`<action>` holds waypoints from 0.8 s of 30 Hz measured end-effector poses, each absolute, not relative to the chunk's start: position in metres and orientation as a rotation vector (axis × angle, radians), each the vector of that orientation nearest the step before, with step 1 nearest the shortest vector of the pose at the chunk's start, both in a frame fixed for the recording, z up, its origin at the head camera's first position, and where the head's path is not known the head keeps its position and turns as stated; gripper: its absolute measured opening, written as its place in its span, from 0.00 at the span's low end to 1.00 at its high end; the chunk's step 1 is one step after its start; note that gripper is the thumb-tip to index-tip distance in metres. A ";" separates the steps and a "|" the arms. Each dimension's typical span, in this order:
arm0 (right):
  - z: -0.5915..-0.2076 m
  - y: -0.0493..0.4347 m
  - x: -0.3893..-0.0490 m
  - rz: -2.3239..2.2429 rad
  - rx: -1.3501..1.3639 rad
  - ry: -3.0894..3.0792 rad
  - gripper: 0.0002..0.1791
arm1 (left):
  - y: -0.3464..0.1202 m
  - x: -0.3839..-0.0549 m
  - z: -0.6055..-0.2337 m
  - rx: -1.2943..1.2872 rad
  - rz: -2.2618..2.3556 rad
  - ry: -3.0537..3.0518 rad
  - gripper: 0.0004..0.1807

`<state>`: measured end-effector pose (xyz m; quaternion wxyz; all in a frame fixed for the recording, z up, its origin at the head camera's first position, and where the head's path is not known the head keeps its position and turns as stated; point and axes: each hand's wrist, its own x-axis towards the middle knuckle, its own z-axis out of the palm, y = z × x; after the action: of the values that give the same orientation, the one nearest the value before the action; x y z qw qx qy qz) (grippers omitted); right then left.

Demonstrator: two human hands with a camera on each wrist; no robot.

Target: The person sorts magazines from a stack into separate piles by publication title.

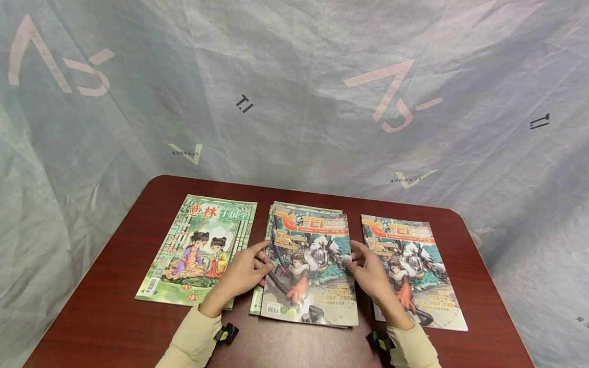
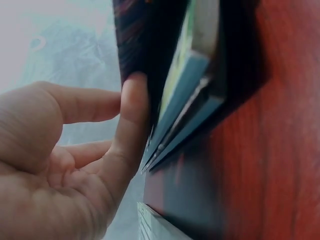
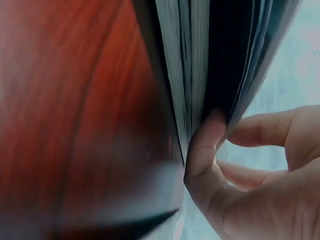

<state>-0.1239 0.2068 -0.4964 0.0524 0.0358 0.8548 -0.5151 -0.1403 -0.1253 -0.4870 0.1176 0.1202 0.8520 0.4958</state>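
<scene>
In the middle of the table, a glossy comic-style magazine (image 1: 317, 266) with an orange title lies over a stack of magazines (image 1: 255, 302), whose green edges show at the left and top. My left hand (image 1: 243, 270) pinches its left edge; in the left wrist view the thumb is on the cover and a finger (image 2: 131, 125) is tucked underneath. Opposite, my right hand (image 1: 370, 271) pinches the right edge. The right wrist view shows a dark gap between the lifted magazine (image 3: 265, 45) and the pages of the stack (image 3: 182, 60).
At left lies a green magazine (image 1: 198, 260) with two cartoon figures, on top of another. A magazine with the same orange-titled cover (image 1: 414, 276) lies at right. The dark red table (image 1: 101, 266) has grey printed cloth (image 1: 285, 102) hanging behind it.
</scene>
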 end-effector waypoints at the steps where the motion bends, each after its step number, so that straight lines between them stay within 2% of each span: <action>1: -0.496 0.208 -0.124 -1.579 0.106 2.588 0.31 | -0.126 -0.141 -0.487 0.345 1.454 2.484 0.37; 13: -0.496 0.211 -0.125 -1.621 0.103 2.606 0.32 | -0.126 -0.140 -0.487 0.360 1.491 2.467 0.37; 24: -0.486 0.224 -0.118 -1.679 0.077 2.613 0.34 | -0.104 -0.133 -0.479 0.390 1.542 2.480 0.38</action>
<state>-0.1184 0.2245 -0.4857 0.0174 0.0248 0.8408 -0.5405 -0.1331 -0.1042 -0.4794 0.0974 0.1316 0.8378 0.5209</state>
